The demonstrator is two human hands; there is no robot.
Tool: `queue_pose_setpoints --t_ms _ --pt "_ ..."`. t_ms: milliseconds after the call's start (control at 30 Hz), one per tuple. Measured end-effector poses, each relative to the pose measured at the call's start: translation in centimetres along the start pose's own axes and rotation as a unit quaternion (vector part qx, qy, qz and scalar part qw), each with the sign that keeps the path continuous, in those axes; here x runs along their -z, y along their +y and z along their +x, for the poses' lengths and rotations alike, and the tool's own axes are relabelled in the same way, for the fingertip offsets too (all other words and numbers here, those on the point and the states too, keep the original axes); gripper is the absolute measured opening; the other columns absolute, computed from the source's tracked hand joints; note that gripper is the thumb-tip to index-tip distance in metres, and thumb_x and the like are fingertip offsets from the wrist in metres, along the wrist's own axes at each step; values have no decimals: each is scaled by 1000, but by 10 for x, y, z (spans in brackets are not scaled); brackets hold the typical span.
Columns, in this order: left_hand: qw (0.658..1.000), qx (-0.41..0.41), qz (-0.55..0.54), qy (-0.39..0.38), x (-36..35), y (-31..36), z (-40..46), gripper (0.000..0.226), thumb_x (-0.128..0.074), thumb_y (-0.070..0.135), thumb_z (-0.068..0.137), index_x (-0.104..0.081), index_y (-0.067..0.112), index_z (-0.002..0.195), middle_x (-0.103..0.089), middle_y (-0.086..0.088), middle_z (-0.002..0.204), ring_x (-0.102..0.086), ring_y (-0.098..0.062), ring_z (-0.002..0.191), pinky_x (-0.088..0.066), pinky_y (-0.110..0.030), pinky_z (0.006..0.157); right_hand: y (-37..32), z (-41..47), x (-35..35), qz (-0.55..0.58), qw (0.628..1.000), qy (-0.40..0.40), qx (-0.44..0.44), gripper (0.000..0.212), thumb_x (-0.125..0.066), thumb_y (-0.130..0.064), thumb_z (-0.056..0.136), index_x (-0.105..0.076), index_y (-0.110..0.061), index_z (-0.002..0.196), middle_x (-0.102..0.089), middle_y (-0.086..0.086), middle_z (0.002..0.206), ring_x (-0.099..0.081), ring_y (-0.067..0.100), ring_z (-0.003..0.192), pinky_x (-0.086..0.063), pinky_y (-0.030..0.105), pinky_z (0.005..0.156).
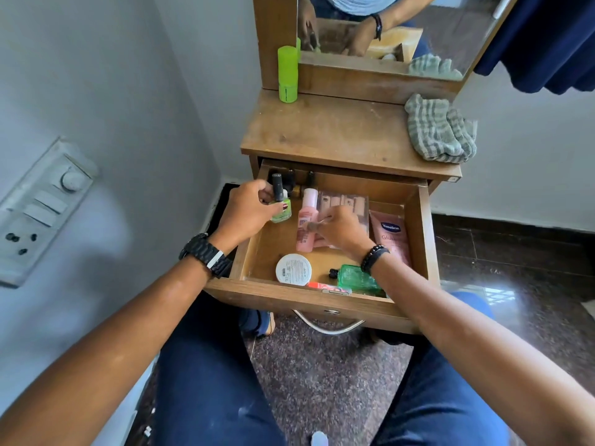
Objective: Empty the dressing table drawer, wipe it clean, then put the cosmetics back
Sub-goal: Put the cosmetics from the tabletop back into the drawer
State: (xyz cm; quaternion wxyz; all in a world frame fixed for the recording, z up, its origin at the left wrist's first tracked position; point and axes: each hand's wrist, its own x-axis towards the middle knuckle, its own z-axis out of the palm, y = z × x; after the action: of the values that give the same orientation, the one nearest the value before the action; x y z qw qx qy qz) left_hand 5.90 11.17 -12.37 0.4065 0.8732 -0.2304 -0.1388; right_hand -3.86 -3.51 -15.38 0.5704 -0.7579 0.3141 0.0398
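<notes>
1. The drawer (418, 226) of the dressing table stood pulled open, with cosmetics inside it.
2. The left hand (244, 214) was at the drawer's back left corner; its fingers (267, 196) and thumb pinched a green polish bottle (281, 207) with a black cap, held upright.
3. More dark-capped bottles (294, 181) stood just behind those fingers.
4. The right hand (341, 230) was curled over the middle of the drawer; its fingers (322, 225) pinched something small and blurred beside a pink bottle (306, 220), which lay flat.
5. A clear sachet pack (344, 201) lay just beyond the right fingers, and a pink tube (391, 236) lay to their right.
6. Nearer the person than the fingers were a white round tin (293, 269) and a green bottle (357, 280).
7. On the counter (325, 130) stood a green cylinder (287, 74) and lay a striped cloth (439, 130).
</notes>
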Motion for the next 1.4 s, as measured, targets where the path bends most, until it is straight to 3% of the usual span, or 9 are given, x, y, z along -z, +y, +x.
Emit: queue_pose_setpoints --t_ms 200,267,367,767,867,967,1100,1233,1400 --pt "1000 6 12 4 3 -2 -2 20 -74 16 78 -60 18 92 -64 1 89 -58 -8 76 -41 -14 55 3 21 -14 -62 997 39 -10 13 -65 -19 87 -62 -7 82 -72 10 88 -70 17 77 -59 29 66" --pt "1000 9 14 5 3 -2 -3 20 -74 16 79 -62 15 95 -64 1 89 -59 -9 76 -44 -16 57 1 21 -13 -92 995 47 0 15 -64 -22 88 -63 -9 81 -66 3 73 -62 7 62 -44 7 44" --pt "1000 9 20 5 2 -2 -4 24 -73 17 80 -64 10 101 -64 -1 92 -60 -11 79 -46 -17 58 1 21 -13 -131 989 64 25 18 -65 -24 88 -63 -9 77 -58 -2 63 -51 2 53 -29 5 31" --pt "998 -6 54 -12 -2 1 -3 26 -72 16 81 -64 8 104 -66 -4 99 -60 -11 84 -47 -16 60 3 15 -9 -237 965 73 86 24 -65 -18 87 -56 -3 103 -64 12 92 -66 29 80 -51 29 58" --pt "998 0 38 -42 -2 2 -2 24 -72 14 80 -65 9 103 -68 -6 99 -65 -16 86 -58 -34 74 -4 7 5 -169 973 31 151 19 -65 -18 87 -59 -7 102 -69 16 92 -67 30 82 -55 41 73" --pt "995 -1 20 -94 -4 8 -2 20 -73 13 79 -65 12 97 -68 -4 94 -67 -18 86 -59 -37 74 -12 -1 20 -56 979 -52 189 24 -59 -12 91 -60 -7 114 -66 10 110 -64 19 95 -54 33 82" --pt "986 0 -35 -165 -11 22 -8 23 -74 9 78 -64 7 99 -67 -6 94 -66 -14 84 -56 -17 63 -13 -4 29 -46 972 -95 210 18 -59 -8 91 -64 0 106 -67 12 104 -64 12 85 -56 23 74" --pt "977 0 -30 -212 -12 24 -11 30 -74 7 77 -66 8 105 -70 -4 96 -66 -13 89 -54 -22 76 -11 -3 42 -50 970 -104 214 12 -54 -5 93 -63 4 95 -66 14 92 -66 16 81 -57 28 71" --pt "972 8 -27 -234 -21 24 -13 18 -75 8 77 -68 7 94 -72 -10 89 -67 -15 82 -55 -25 72 -4 -5 27 -233 929 -118 262 10 -58 -6 90 -68 -7 89 -68 6 92 -67 21 83 -57 33 67"
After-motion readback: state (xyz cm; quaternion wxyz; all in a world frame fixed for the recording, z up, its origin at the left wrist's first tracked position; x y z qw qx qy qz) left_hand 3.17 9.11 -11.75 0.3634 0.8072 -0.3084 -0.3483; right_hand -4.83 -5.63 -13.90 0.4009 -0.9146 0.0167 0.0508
